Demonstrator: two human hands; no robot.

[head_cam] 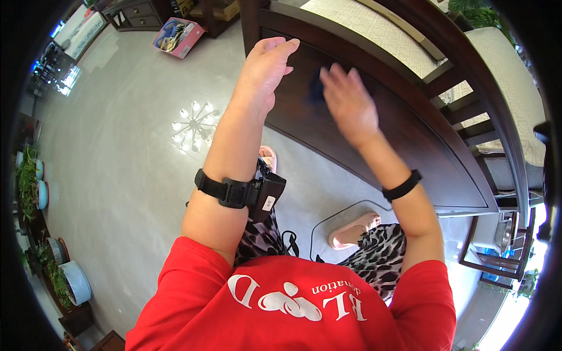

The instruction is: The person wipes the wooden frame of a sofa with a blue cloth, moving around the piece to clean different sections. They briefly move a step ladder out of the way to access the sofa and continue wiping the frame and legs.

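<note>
Before me stands the dark wooden panel (421,162) of a large piece of furniture, likely a sofa. My right hand (351,103) is blurred by motion and lies over this panel. Under its fingertips a dark blue thing (315,87), apparently a cloth, shows partly; the hand hides the rest. My left hand (268,61) is raised by the panel's left end, its fingers loosely curled. Nothing shows in it, and whether it touches the wood is unclear.
Pale cushions (505,66) rest on the furniture behind slatted rails (465,105). A pink box (180,37) of mixed items sits on the glossy grey floor (131,131). Potted plants (74,281) line the left side. A thin black cable (327,217) runs near my feet.
</note>
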